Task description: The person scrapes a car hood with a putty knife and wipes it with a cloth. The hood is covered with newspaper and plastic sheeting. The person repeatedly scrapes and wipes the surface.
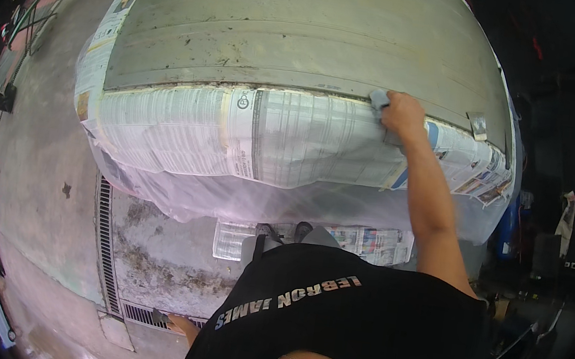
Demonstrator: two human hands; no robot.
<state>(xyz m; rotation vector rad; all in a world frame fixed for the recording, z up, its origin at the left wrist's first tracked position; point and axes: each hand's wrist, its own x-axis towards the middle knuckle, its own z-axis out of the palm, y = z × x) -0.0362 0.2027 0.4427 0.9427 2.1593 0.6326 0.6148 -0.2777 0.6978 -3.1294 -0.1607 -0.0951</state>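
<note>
My right hand [405, 115] reaches forward over the near edge of a broad grey-green vehicle panel [305, 44]. Its fingers close round a bluish-grey wad [378, 99] that looks like a cloth or soft pad, pressed against the seam where panel meets newspaper. Part of the wad is hidden by the fingers. Low on the left, my left hand [180, 324] hangs beside my body, closed, with a small dark grey piece [159, 316] at its fingertips, too small to name. Further right, a flat greyish piece [478, 125] lies across the panel's near edge.
Newspaper masking [171, 124] lines the panel's edges, with clear plastic sheet [284, 204] draped below. Newspaper [366, 244] also lies on the floor by my feet. A drain grate [109, 243] crosses the concrete at left. Dark clutter and a blue cylinder [510, 227] stand right.
</note>
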